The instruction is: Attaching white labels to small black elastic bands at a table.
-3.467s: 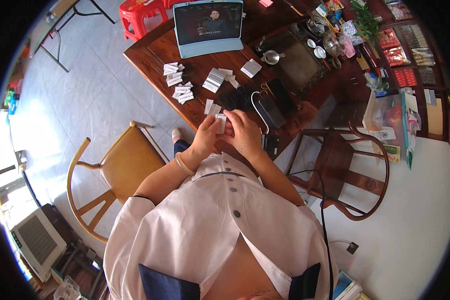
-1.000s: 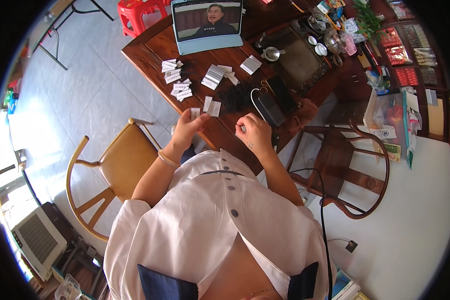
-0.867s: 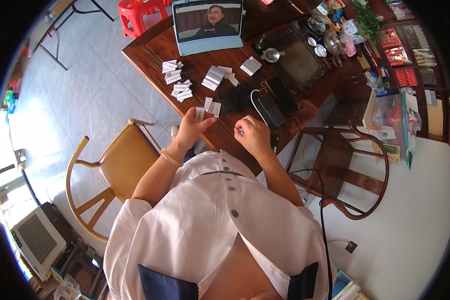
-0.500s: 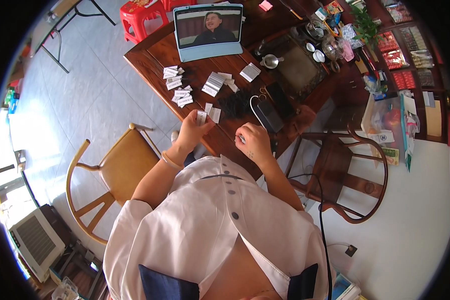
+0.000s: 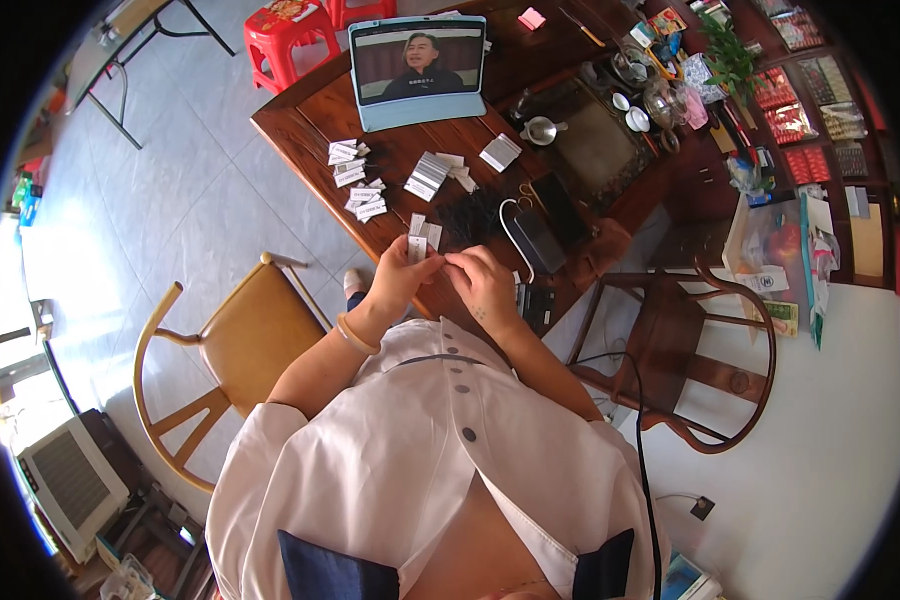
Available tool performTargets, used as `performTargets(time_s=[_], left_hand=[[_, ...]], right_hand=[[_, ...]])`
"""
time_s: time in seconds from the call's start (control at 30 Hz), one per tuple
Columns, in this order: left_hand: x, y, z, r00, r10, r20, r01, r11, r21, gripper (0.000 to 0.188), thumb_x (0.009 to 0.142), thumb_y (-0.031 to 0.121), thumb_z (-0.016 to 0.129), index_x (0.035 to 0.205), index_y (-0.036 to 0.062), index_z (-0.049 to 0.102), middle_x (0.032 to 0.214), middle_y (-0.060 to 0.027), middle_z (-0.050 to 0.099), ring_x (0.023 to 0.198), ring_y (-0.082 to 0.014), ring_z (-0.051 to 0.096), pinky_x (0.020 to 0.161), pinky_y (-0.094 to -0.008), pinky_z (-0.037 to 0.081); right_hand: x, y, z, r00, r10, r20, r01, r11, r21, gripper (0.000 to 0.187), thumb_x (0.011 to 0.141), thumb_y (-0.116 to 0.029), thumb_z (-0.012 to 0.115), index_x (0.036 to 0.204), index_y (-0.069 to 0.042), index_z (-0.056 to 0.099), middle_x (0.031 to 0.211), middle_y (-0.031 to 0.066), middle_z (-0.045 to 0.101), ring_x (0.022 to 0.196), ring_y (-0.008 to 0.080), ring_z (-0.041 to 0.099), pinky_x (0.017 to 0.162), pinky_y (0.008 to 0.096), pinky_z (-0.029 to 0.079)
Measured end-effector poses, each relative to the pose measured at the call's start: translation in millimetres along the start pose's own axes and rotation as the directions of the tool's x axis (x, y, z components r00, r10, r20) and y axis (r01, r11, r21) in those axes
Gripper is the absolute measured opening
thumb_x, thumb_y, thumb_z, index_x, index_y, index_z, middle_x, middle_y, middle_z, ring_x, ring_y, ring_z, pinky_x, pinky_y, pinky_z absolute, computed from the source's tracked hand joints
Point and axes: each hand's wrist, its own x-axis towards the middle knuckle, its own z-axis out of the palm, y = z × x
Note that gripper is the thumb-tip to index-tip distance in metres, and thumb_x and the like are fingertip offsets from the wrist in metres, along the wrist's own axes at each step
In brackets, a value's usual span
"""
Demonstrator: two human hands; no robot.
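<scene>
A small white tag (image 5: pixel 417 249), like a garment hang tag, is pinched upright between the fingers of my left hand (image 5: pixel 398 284). My right hand (image 5: pixel 485 288) is closed, its fingertips meeting my left fingers beside the tag; whatever they grip is too small to make out. Just beyond my hands lies a tangle of thin black strings (image 5: pixel 467 219), with loose white tags (image 5: pixel 433 236) to its left. Farther out on the wooden table (image 5: pixel 305 112) are a fanned stack of tags (image 5: pixel 429 176), a smaller stack (image 5: pixel 500 152) and piles of tags (image 5: pixel 368 200) near the left edge.
A tablet (image 5: pixel 418 65) in a light blue case stands at the back. Right of the strings sit a black box-shaped device (image 5: pixel 535 238) with a white cable and a tea tray (image 5: pixel 600 135). A tan chair (image 5: pixel 255 335) is at left, a dark wooden chair (image 5: pixel 660 350) at right.
My right hand has moved left to meet my left hand. The left hand, still with the tag, has shifted slightly right and nearer to me.
</scene>
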Motion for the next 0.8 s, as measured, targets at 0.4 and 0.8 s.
performTargets(time_s=[0.4,0.8], left_hand=[[-2,3,10,0.990,-0.055,0.130,0.064,0.996,-0.061,0.013,0.095,0.016,0.052,0.095,0.0037,0.050,0.078,-0.0030,0.055,0.069,-0.0111,0.056,0.062,-0.0241,0.048],[-8,-6,11,0.949,0.290,0.122,-0.314,0.846,0.431,0.011,0.092,0.009,0.051,0.093,-0.0018,0.049,0.075,-0.0184,0.057,0.067,-0.0284,0.060,0.060,-0.0362,0.047]], right_hand=[[19,-7,-15,0.990,-0.015,-0.137,0.019,0.999,0.030,0.012,0.072,-0.002,0.069,0.078,-0.007,0.061,0.072,0.0058,0.058,0.061,0.0235,0.060,0.052,0.0318,0.047],[23,-12,-6,0.993,0.072,-0.096,-0.063,0.994,0.092,0.013,0.074,-0.002,0.069,0.075,-0.004,0.056,0.071,0.0071,0.058,0.059,0.0217,0.059,0.052,0.0303,0.047]])
